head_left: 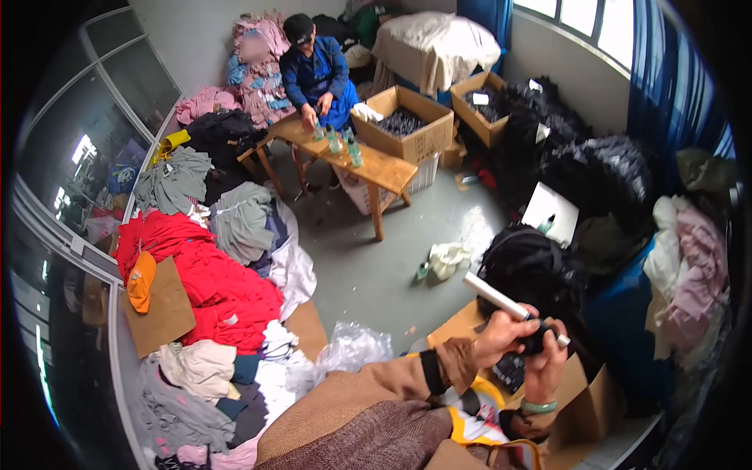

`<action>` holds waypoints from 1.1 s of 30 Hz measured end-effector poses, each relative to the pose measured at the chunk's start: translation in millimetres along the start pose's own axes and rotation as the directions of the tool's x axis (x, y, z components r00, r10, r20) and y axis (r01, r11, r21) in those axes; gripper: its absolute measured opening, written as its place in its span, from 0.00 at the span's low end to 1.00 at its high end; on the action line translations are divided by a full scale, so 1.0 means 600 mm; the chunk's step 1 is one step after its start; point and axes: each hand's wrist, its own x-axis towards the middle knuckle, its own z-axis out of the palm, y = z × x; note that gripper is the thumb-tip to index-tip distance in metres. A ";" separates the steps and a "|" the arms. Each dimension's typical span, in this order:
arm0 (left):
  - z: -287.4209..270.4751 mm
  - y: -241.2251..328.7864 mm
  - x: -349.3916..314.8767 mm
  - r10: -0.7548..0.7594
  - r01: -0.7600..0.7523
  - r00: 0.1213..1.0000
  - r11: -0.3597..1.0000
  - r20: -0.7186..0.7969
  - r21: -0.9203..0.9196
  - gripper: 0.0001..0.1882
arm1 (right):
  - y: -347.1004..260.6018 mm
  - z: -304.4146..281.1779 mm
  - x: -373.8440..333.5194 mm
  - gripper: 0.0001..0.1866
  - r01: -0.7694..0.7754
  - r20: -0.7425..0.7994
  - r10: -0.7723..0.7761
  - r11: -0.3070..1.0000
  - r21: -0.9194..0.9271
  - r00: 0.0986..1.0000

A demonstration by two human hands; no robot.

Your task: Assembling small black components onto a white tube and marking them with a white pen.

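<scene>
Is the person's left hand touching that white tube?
Touching: the head view shows the left hand gripping the white tube near its lower end.

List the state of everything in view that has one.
Left hand: closed on the white tube
Right hand: closed on the dark piece
White tube: held, tilted
Dark piece: held, against the tube
Wooden bench: standing
Green-tinted bottles: upright on the bench
Carton beside the bench: open, dark items inside
Red fabric: heaped
Clear plastic: crumpled
</scene>
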 end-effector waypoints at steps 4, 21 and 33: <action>0.004 -0.004 -0.001 -0.010 0.013 1.000 0.990 -0.024 0.137 0.15 | 0.008 -0.028 0.003 0.11 -0.049 0.007 0.048 0.998 0.050 0.999; 0.021 0.002 -0.007 -0.087 0.087 0.996 0.995 0.004 0.041 0.13 | 0.014 -0.033 -0.002 0.13 0.064 -0.123 -0.062 0.998 0.018 0.991; 0.067 -0.034 -0.028 -0.037 0.035 0.999 0.991 0.016 0.133 0.11 | -0.006 -0.077 -0.035 0.11 0.138 -0.178 -0.123 0.988 0.075 0.976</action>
